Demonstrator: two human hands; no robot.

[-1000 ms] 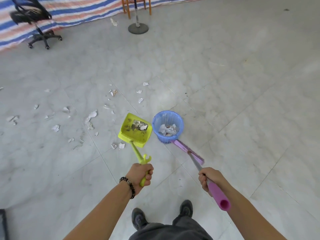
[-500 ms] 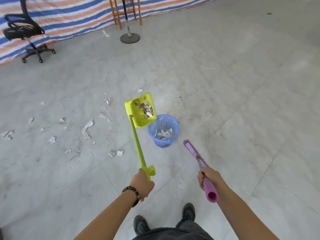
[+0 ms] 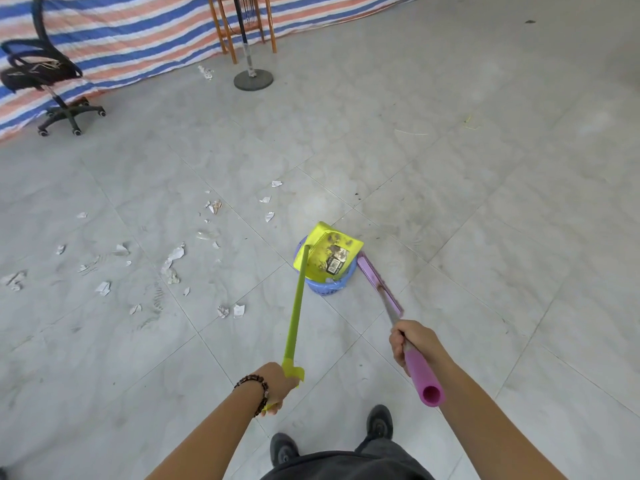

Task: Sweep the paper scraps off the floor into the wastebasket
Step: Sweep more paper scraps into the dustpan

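1. The blue wastebasket (image 3: 325,285) is seen on the grey tiled floor (image 3: 485,237), near the middle of the view, with its mouth largely covered by the yellow-green dustpan (image 3: 327,252) tilted over it.
2. A dark printed scrap and grey debris are seen lying against the pan's inner face; whether anything is falling cannot be told.
3. Open floor is found to the right of and beyond the basket; that side is bare except for a few faint marks.
4. To the left, paper scraps (image 3: 173,261) are scattered across several tiles, from just beside the basket out to the left edge of the view.
5. The far edge of the room is closed off by a striped tarpaulin (image 3: 121,39), with an office chair (image 3: 41,74), a round-based stand (image 3: 252,77) and wooden legs in front of it, all well apart from the basket.
6. The left hand (image 3: 277,386) is held low and forward, with its fingers wrapped shut around the grip end of the dustpan's long handle, and a beaded bracelet (image 3: 256,393) is worn at the wrist.
7. The right hand (image 3: 405,344) is closed around the pink broom (image 3: 377,282) shaft, and the broom head is set on the floor just beside the basket's right side.
8. Two dark shoes are seen at the bottom edge.
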